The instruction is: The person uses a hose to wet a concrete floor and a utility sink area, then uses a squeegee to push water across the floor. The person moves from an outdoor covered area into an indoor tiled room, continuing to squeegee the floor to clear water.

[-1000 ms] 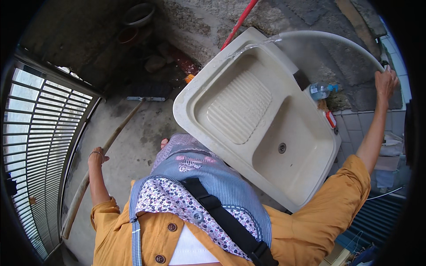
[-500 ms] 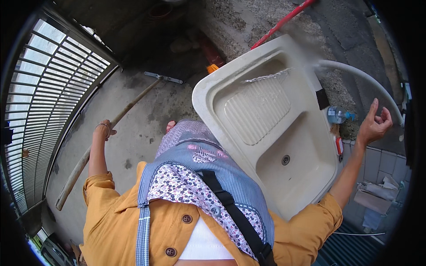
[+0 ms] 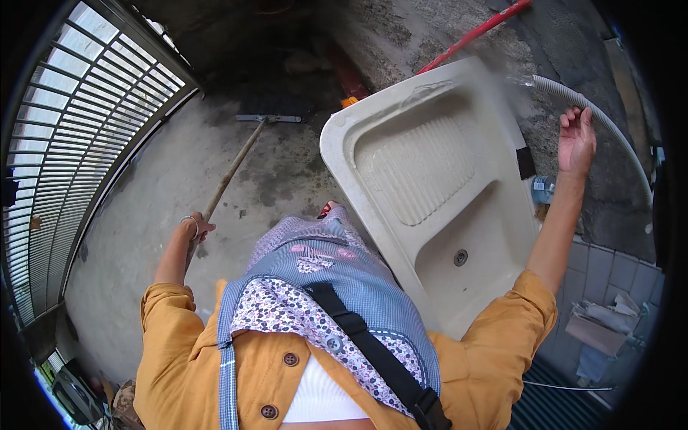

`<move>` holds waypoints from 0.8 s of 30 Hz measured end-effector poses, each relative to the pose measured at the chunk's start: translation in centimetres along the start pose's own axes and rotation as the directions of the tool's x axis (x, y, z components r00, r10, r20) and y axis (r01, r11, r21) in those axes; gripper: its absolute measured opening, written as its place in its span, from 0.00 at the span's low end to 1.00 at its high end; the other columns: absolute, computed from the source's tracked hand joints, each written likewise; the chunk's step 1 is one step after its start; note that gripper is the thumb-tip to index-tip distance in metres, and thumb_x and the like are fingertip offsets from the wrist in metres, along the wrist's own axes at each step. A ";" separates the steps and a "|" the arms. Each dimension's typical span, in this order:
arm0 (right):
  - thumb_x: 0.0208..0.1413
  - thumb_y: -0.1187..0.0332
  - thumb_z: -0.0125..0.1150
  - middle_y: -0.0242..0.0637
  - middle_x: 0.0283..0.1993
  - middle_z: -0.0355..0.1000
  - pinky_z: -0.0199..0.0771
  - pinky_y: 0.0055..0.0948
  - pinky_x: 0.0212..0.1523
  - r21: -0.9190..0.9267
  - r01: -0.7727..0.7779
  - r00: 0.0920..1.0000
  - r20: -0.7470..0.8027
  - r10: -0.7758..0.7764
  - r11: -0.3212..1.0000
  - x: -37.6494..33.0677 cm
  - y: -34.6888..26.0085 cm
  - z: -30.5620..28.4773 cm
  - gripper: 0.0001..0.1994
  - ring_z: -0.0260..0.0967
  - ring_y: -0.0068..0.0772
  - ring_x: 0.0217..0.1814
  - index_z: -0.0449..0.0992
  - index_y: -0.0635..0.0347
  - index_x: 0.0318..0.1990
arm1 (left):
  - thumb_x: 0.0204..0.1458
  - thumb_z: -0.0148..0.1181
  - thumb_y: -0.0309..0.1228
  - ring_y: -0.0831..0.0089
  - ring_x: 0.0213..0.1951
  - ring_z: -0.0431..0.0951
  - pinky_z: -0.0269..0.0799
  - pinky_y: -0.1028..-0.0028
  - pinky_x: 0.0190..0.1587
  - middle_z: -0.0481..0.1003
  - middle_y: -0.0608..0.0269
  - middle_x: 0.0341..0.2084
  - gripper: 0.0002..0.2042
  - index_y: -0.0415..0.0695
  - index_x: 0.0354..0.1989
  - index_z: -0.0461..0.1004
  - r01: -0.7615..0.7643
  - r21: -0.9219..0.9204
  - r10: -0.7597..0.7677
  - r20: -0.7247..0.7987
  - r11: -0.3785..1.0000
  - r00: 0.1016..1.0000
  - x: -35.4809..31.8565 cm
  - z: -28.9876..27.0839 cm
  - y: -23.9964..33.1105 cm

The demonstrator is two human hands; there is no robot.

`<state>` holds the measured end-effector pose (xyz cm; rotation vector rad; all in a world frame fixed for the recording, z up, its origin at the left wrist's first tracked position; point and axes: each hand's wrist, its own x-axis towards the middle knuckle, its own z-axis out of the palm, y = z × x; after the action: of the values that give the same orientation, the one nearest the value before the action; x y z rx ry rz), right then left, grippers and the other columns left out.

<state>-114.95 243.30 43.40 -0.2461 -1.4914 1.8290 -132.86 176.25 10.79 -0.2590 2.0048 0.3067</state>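
My left hand (image 3: pixel 193 229) is shut around the long wooden handle (image 3: pixel 233 172) of a floor squeegee, whose metal head (image 3: pixel 269 118) rests on the wet concrete floor. My right hand (image 3: pixel 577 140) is raised with its fingers loosely apart, right beside a white corrugated hose (image 3: pixel 616 140); I cannot tell whether it touches the hose. Water sprays from the hose end (image 3: pixel 536 81) onto the far corner of a cream wash sink (image 3: pixel 344 154). The sink has a ribbed washboard (image 3: pixel 423 168) and a deeper basin with a drain (image 3: pixel 460 256).
A white barred metal gate (image 3: pixel 86 122) closes off the left side. A red pole (image 3: pixel 473 32) leans behind the sink. A small plastic bottle (image 3: pixel 542 188) stands by the sink's right rim. Grey tiles (image 3: pixel 609 276) and crumpled paper (image 3: pixel 598 319) lie at the lower right.
My right hand has come down off the hose, opened, and now sits lower beside it. The view has swung left. My left hand keeps its hold on the handle.
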 end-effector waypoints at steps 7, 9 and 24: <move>0.52 0.70 0.49 0.38 0.29 0.61 0.63 0.23 0.35 0.144 -0.040 0.994 0.106 0.024 0.989 3.2 -1.4 -1.2 0.08 0.57 0.28 0.33 0.66 0.68 0.32 | 0.34 0.52 0.22 0.71 0.10 0.67 0.61 0.72 0.10 0.66 0.60 0.10 0.07 0.36 0.25 0.64 -0.060 -0.033 0.056 -0.117 0.998 0.991 0.1 3.6 -2.8; 0.52 0.71 0.49 0.39 0.29 0.63 0.64 0.23 0.36 0.136 -0.016 0.997 0.071 0.006 0.991 3.7 -0.9 -1.6 0.07 0.59 0.29 0.34 0.67 0.68 0.31 | 0.35 0.52 0.22 0.71 0.10 0.67 0.61 0.72 0.10 0.66 0.60 0.10 0.07 0.37 0.25 0.64 -0.110 -0.088 0.102 -0.090 0.990 0.991 -1.0 4.4 -3.1; 0.51 0.79 0.44 0.51 0.40 0.66 0.58 0.36 0.56 0.241 -0.002 1.000 0.031 -0.005 0.971 8.2 -0.5 -2.2 0.07 0.61 0.44 0.49 0.67 0.76 0.34 | 0.38 0.51 0.23 0.66 0.16 0.74 0.70 0.70 0.16 0.72 0.52 0.16 0.08 0.34 0.29 0.70 -0.095 0.069 0.103 -0.129 0.993 0.986 -1.4 11.4 -2.0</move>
<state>-119.24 250.32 45.68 -0.0984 -1.2731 1.9990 -122.00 178.12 7.02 -0.1436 2.1587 0.2952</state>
